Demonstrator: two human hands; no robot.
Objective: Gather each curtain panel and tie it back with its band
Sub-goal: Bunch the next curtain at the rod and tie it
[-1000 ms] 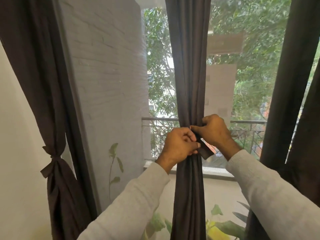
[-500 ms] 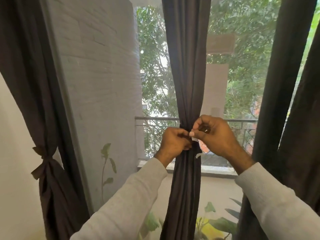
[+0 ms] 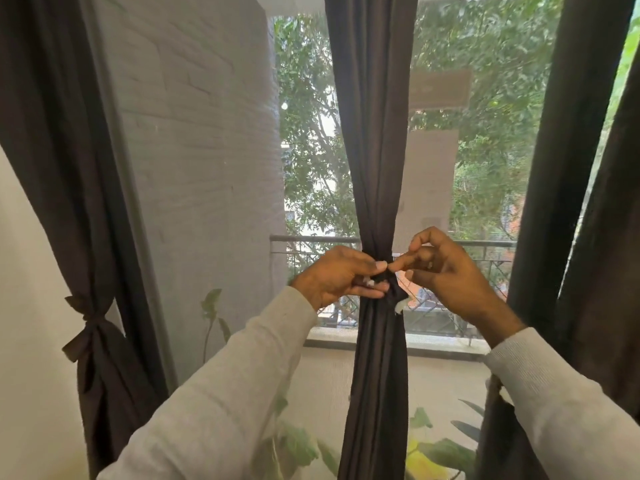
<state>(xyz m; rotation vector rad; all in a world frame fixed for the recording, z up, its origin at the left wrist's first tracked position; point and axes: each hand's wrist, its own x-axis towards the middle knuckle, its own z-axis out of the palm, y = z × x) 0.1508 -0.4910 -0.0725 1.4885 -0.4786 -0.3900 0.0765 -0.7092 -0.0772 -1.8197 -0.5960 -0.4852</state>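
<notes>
While the middle dark brown cloth curtain panel (image 3: 375, 168) hangs bunched into a thin rope in front of the window, both hands work at its narrow waist, where a matching dark brown cloth band (image 3: 389, 289) wraps round it. My guess is that this is the tying step for this panel, and the knot looks nearly made but not yet pulled snug.

The left hand (image 3: 341, 280) has its fingers curled, and it pinches the band and the folds right at the knot. The right hand (image 3: 446, 271) is half open. Its pointing finger and thumb come together in a small pinch next to the knot, touching the left thumb tip, and the other fingers (image 3: 424, 237) arch loosely above. I cannot tell if it really has the band end.

Next, I think the two ends need a firm pull.

At the left wall, another dark brown curtain panel (image 3: 69, 168) already sits tied with its own band (image 3: 88, 322). On the right, a third dark panel (image 3: 571, 168) hangs partly hidden.
</notes>
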